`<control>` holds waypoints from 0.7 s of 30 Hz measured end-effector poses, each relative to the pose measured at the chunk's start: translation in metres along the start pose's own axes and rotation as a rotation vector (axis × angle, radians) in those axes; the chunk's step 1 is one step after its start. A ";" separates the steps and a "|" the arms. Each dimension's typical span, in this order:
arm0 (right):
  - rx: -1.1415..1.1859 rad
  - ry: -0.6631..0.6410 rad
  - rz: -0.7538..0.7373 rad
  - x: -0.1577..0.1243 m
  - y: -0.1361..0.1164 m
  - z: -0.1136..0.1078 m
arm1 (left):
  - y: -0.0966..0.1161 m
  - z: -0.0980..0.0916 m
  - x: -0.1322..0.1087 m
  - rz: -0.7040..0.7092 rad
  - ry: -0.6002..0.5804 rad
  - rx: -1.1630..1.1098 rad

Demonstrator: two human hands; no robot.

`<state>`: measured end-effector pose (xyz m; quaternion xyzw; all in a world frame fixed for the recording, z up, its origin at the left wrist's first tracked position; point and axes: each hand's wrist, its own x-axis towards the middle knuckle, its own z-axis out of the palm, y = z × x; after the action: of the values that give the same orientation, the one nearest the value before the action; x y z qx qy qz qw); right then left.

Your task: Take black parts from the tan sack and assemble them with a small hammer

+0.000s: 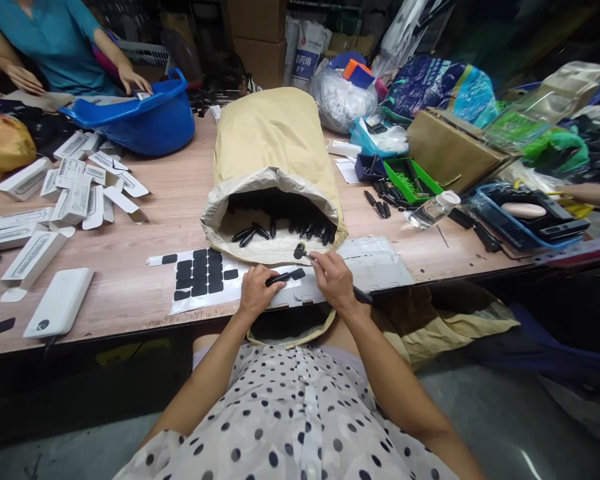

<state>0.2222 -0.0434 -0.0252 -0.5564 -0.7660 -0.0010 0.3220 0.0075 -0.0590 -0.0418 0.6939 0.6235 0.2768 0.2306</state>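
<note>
black part (pixel 281 277): pinched in the left hand (pixel 255 293) at the tabletop (pixel 130 267) edge
right hand (pixel 333 279): gripping a thin tool (pixel 303 253), tip just above the part
sticker sheet (pixel 200 273): looks mostly unused
sack (pixel 275 193): loads of parts inside, so plenty left imo

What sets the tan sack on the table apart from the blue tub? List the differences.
The tan sack lies on its side, mouth toward the wearer, small black parts spilling inside; the blue tub sits upright with a co-worker's hand on its rim. The sack is soft, crumpled paper with a rolled rim; the tub looks like smooth plastic. Both rest on the wooden table.
</note>
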 end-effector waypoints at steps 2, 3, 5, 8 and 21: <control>0.116 -0.037 -0.049 -0.005 -0.018 -0.005 | 0.000 0.000 0.000 -0.002 0.001 -0.005; 0.162 -0.046 -0.069 -0.009 -0.025 -0.007 | 0.000 0.000 -0.001 -0.003 0.001 -0.004; 0.205 -0.063 -0.093 -0.016 -0.035 -0.008 | 0.001 0.000 0.000 -0.008 0.001 0.004; 0.183 -0.110 -0.081 -0.025 -0.040 -0.004 | 0.003 0.000 0.000 -0.029 -0.001 0.007; 0.298 -0.070 -0.003 -0.020 -0.041 -0.015 | 0.001 0.004 0.001 -0.023 0.019 -0.013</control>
<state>0.1982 -0.0815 -0.0084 -0.5008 -0.7693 0.1316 0.3743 0.0112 -0.0580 -0.0438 0.6825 0.6318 0.2847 0.2322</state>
